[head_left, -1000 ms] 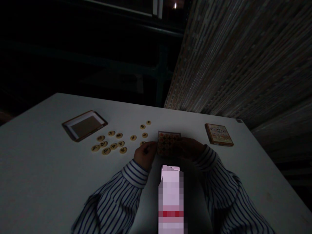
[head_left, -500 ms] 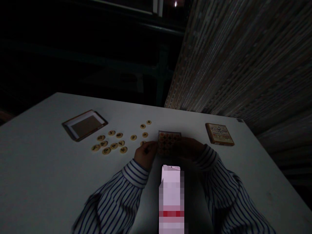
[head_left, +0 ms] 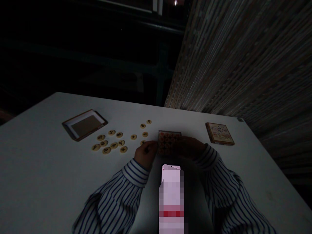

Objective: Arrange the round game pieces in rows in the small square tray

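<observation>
Disc tray (head_left: pixel 170 131) sits between curled left hand (head_left: pixel 146 152), at its edge, and right hand (head_left: pixel 191 147), overlapping it; grips unclear

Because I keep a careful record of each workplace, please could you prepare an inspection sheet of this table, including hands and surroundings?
Surface: white tabletop, dimly lit
Handled things: small box between the hands, holding red-marked xiangqi pieces in rows; loose dark-marked xiangqi pieces to its left
Clutter: smartphone, screen lit, nearest the wearer; open shallow tray or lid at left; flat printed box at right
Hands: left hand at the small box's left edge, right hand over its right side; grip too dark to tell
Cables: nothing seen
Surroundings: patterned curtain at right; darkness behind
</observation>
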`<state>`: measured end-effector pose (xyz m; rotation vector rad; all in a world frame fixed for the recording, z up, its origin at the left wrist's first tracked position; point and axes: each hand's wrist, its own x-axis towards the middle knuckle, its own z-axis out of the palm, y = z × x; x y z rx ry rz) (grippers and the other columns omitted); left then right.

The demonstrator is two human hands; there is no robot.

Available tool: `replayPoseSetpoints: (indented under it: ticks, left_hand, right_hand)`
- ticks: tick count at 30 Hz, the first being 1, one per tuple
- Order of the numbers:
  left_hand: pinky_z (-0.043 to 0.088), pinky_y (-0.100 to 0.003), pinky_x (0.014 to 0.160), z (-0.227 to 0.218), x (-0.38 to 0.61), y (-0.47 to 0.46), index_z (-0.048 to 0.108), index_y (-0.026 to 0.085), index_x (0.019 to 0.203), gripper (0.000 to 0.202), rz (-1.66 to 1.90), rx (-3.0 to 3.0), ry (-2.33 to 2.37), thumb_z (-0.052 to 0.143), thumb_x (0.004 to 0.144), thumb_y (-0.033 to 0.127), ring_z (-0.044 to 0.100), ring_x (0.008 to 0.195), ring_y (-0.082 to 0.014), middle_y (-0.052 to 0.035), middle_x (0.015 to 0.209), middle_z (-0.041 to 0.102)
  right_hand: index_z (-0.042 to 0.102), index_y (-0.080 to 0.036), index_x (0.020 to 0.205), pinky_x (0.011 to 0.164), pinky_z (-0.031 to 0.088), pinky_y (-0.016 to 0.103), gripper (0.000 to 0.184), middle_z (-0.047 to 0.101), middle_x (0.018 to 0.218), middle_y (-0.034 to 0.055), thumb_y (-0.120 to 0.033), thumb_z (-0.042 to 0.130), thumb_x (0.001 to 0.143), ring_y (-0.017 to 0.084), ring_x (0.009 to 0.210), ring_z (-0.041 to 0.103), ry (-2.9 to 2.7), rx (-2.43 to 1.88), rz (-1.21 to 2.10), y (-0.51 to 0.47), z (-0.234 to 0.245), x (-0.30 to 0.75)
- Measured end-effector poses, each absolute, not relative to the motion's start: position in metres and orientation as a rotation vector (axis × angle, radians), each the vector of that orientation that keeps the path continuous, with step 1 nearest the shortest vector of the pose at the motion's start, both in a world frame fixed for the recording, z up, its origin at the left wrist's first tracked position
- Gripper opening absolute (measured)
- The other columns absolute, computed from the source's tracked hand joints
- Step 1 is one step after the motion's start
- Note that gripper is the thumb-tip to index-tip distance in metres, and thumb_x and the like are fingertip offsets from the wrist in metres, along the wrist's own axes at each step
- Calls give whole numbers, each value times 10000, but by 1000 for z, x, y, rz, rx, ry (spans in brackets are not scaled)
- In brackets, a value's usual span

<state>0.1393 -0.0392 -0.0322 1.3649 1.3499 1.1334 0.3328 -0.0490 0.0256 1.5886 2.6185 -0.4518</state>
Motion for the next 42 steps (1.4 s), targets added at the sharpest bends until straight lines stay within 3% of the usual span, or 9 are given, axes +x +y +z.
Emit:
replayPoseSetpoints:
  ticks: [16,42]
  left_hand:
    - [479,-273,602,-35,139,-38,645,151,764,263,1147,1391,1313,567,636,367,592,639,-164,-41,671,662]
    - [474,-269,616,-35,138,-38,646,132,777,279,1121,1423,1338,563,645,364,591,645,-160,-46,682,660]
  right_hand:
    - [639,-188,866,662,414,270,204,628,874,70,-312,522,754,180,814,561,2606,1544,-502,-49,27,332]
    - [610,-183,906,661,401,264,259,614,908,73,-349,447,793,176,822,554,2686,1487,-411,-50,22,331]
